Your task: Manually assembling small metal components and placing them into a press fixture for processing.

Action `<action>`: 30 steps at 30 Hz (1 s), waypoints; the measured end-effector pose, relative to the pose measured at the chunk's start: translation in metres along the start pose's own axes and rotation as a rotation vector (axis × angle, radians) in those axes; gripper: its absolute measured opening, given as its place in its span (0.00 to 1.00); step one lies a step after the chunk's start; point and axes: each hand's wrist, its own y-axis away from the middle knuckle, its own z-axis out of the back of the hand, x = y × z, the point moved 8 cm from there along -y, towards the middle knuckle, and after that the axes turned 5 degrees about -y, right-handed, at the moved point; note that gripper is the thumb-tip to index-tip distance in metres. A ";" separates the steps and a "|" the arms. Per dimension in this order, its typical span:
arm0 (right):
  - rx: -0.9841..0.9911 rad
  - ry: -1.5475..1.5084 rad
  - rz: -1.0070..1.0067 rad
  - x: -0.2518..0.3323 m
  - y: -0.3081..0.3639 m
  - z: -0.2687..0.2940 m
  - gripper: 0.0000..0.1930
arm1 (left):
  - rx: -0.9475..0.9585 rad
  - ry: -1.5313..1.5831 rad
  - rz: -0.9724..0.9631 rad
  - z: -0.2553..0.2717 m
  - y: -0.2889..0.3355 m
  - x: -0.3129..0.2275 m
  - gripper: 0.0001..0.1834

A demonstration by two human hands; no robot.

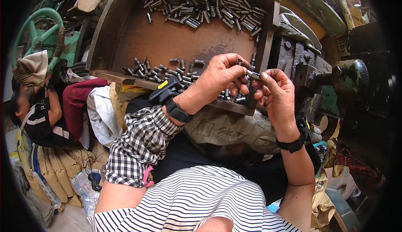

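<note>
Over the near right corner of a brown wooden tray (188, 43), my two hands meet. My left hand (222, 76) is closed, with a short dark metal tube (239, 61) standing up between thumb and forefinger. A second, shiny metal tube (253, 75) lies across the gap between the hands. Its right end is pinched by the thumb and fingers of my right hand (277, 90); its left end reaches the left fingers. Under my hands, short tubes (181, 71) lie loose along the tray's near side. Longer, thinner tubes (201, 5) are heaped at its far side.
To the right stands a dark, greasy machine (354, 81) with a thick round shaft, close to my right hand. A green handwheel (37, 39) is at the far left. Below it sits another person (46, 114). Grey sacking (234, 129) hangs under the tray's front edge.
</note>
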 end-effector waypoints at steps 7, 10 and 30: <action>-0.024 -0.058 -0.023 -0.001 -0.001 0.005 0.06 | -0.003 0.009 -0.084 -0.007 0.004 -0.001 0.11; -0.006 -0.129 -0.065 -0.003 -0.002 0.005 0.06 | -0.014 -0.069 -0.175 -0.010 0.007 -0.009 0.11; 0.100 -0.192 -0.146 0.003 0.004 -0.004 0.04 | 0.055 -0.318 -0.231 -0.025 0.017 -0.022 0.14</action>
